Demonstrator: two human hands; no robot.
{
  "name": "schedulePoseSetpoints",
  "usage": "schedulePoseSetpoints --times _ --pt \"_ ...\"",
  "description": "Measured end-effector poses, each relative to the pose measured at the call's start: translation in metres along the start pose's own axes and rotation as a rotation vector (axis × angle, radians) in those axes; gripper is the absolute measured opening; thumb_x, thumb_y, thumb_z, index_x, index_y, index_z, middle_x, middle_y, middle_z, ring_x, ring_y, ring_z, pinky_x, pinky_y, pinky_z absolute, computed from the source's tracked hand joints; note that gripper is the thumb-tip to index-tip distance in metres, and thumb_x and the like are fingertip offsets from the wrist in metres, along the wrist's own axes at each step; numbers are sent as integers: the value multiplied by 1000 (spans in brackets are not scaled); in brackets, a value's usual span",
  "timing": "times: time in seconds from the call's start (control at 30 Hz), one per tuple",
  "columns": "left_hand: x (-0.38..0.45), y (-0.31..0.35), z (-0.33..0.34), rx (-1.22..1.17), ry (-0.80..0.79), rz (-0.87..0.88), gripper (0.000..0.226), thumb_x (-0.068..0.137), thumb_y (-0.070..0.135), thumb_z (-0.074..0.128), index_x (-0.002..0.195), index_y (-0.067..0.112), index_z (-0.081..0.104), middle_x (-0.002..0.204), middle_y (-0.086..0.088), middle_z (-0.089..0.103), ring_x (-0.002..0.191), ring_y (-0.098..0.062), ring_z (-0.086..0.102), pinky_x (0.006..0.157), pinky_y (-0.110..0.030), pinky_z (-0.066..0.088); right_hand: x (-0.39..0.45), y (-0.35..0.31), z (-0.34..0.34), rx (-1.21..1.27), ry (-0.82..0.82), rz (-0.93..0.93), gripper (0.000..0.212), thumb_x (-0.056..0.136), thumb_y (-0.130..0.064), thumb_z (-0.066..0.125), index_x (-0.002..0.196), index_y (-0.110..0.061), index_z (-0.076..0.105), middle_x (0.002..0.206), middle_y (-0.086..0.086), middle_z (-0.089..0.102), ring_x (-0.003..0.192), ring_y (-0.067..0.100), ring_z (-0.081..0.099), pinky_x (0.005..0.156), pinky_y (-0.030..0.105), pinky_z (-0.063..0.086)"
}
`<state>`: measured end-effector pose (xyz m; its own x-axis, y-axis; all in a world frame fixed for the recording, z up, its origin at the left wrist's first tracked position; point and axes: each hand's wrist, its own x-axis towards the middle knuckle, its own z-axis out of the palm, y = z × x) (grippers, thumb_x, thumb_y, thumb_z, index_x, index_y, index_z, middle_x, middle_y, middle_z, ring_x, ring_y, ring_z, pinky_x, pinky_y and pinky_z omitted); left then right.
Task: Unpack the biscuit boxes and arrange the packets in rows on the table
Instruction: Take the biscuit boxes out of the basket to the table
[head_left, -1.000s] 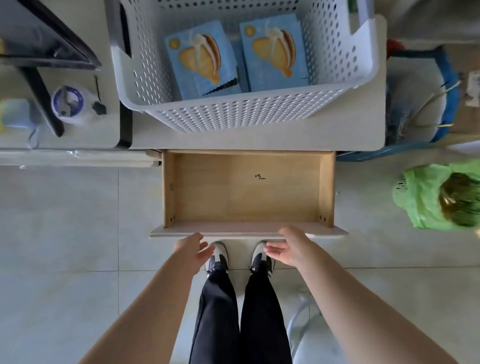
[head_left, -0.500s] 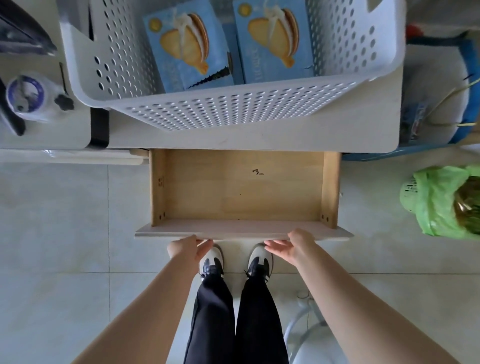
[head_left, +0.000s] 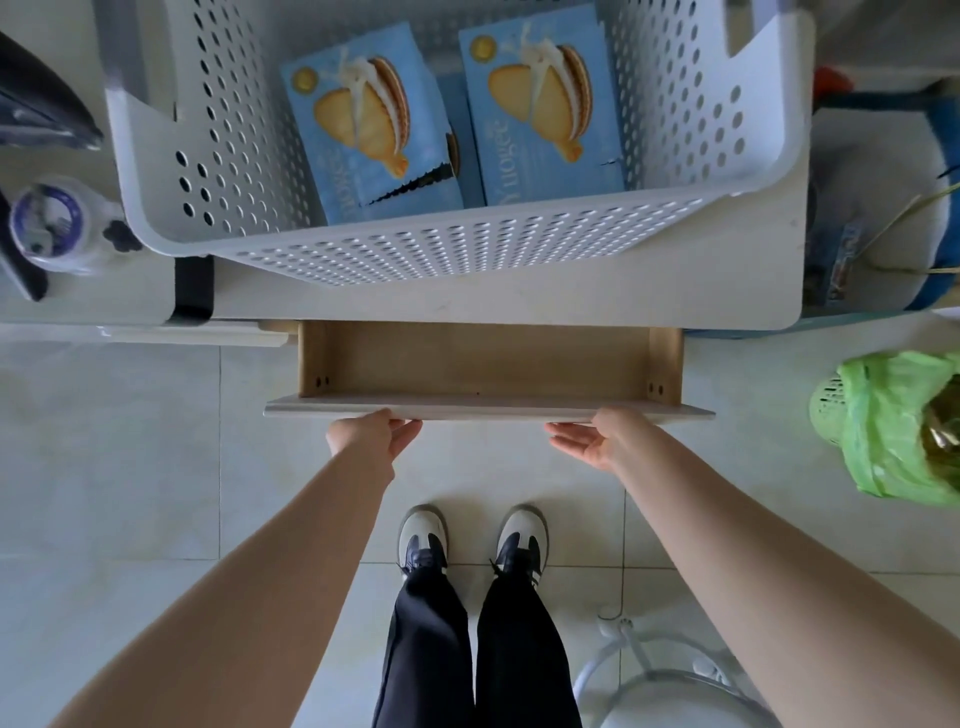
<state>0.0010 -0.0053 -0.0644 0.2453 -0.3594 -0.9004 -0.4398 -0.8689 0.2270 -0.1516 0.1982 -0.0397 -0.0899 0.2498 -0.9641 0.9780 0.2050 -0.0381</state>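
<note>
Two light-blue biscuit boxes are lying flat in the white perforated basket (head_left: 467, 249), well beyond your hands on the table (head_left: 519, 301). Each is showing a picture of round sandwich biscuits with cream. The left biscuit box (head_left: 374, 135), up ahead of your left hand (head_left: 371, 434), is showing a jagged torn opening along its near end. The right biscuit box (head_left: 540, 104), up ahead of your right hand (head_left: 597, 439), is looking mostly closed, with a small tear at its near right corner.

Compared with half a second ago, the wooden drawer (head_left: 488, 364) is sitting much further under the table, with only a narrow strip of its inside showing. Your hands are now spread wider along the drawer front, and your shoes (head_left: 472, 540) are well back from it.

Both boxes are running lengthwise away from you, the left one tilted slightly, its far end leaning left.

Both your hands are released, fingers straight, touching the drawer front.
</note>
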Motion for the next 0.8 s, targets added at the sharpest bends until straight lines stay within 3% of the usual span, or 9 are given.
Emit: schedulePoseSetpoints --times 0.13,0.3,0.33,0.43,0.5,0.63,0.7,0.8 --pt "3 10 2 -6 -5 -18 15 92 -5 57 77 -6 58 63 -17 69 70 -35 73 86 -45 58 0 -8 -1 -64 -19 -2 42 103 -1 14 142 7 27 124 34 56 112 43 61 97 54 47" --pt "5 12 5 22 -29 -7 13 92 -2 60 79 -4 60 57 -14 70 67 -34 73 87 -45 57 9 -12 2 -74 17 -35 42 101 2 12 137 3 34 88 29 60 85 41 66 84 51 53" --pt "5 14 6 16 -28 -2 14 92 -2 59 79 -4 61 58 -13 70 67 -33 74 87 -45 57 10 -13 3 -60 17 -43 43 101 1 12 137 3 34 89 29 59 89 42 66 87 52 52" --pt "6 24 13 8 -44 19 28 95 -2 53 69 0 65 57 -9 70 73 -29 74 91 -41 56 15 -22 3 -9 -26 -56 46 101 0 12 141 0 32 118 30 54 127 48 47 109 57 34" --pt "4 32 20 6 -66 53 35 94 -3 52 64 2 68 58 -8 71 74 -28 75 89 -41 57 16 -32 5 33 -62 -54 47 101 -1 14 146 -3 28 139 32 43 134 48 38 112 59 29" --pt "-2 51 34 -63 -87 106 8 87 -13 56 86 -6 59 57 -10 70 59 -29 73 79 -44 60 11 -55 13 46 -13 -92 47 103 -6 8 145 -2 29 131 31 52 117 44 58 93 58 48" --pt "-7 60 39 -106 -147 135 21 85 -20 53 101 -8 57 63 -12 69 52 -25 70 80 -42 59 9 -63 18 40 20 -128 47 103 -6 8 140 1 35 124 28 58 110 40 63 80 53 50" --pt "-16 71 43 -141 -258 165 38 87 -23 46 119 -4 50 93 -16 61 58 -23 70 79 -40 60 3 -70 23 57 0 -185 41 102 -3 15 128 3 46 127 23 60 113 35 62 79 44 50"
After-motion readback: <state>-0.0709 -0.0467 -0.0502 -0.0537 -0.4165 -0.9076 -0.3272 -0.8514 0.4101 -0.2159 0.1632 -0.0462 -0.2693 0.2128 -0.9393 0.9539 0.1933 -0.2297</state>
